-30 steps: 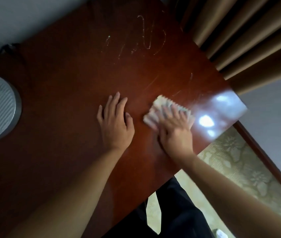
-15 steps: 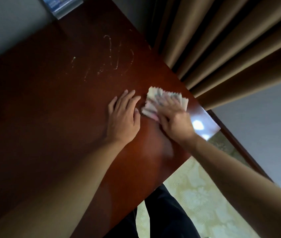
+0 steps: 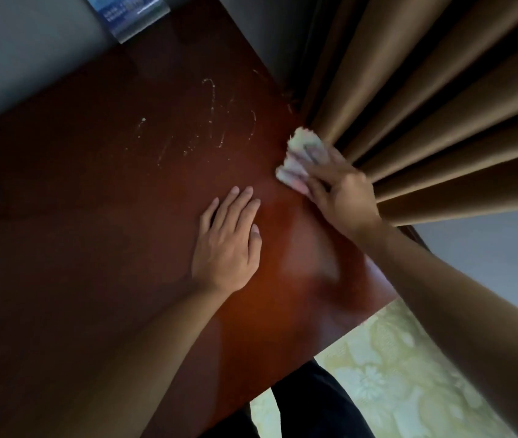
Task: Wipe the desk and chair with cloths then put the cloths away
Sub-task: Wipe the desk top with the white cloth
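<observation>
A dark reddish-brown wooden desk (image 3: 109, 216) fills most of the head view. My right hand (image 3: 340, 191) presses a pale folded cloth (image 3: 298, 156) flat onto the desk at its right edge, right beside the curtain; its fingers cover part of the cloth. My left hand (image 3: 229, 238) rests flat on the desk with straight fingers, a little left of and nearer than the cloth. Whitish smears (image 3: 210, 121) mark the desk surface beyond my left hand. No chair is in view.
Brown pleated curtains (image 3: 425, 105) hang against the desk's right edge. A blue-printed card or booklet (image 3: 128, 14) stands at the desk's far end by the grey wall. Yellow patterned carpet (image 3: 393, 374) and my dark trouser leg (image 3: 314, 406) show below the near edge.
My right hand has slid the cloth away from me along the right edge, up to the curtain. My left hand has stayed flat on the desk.
</observation>
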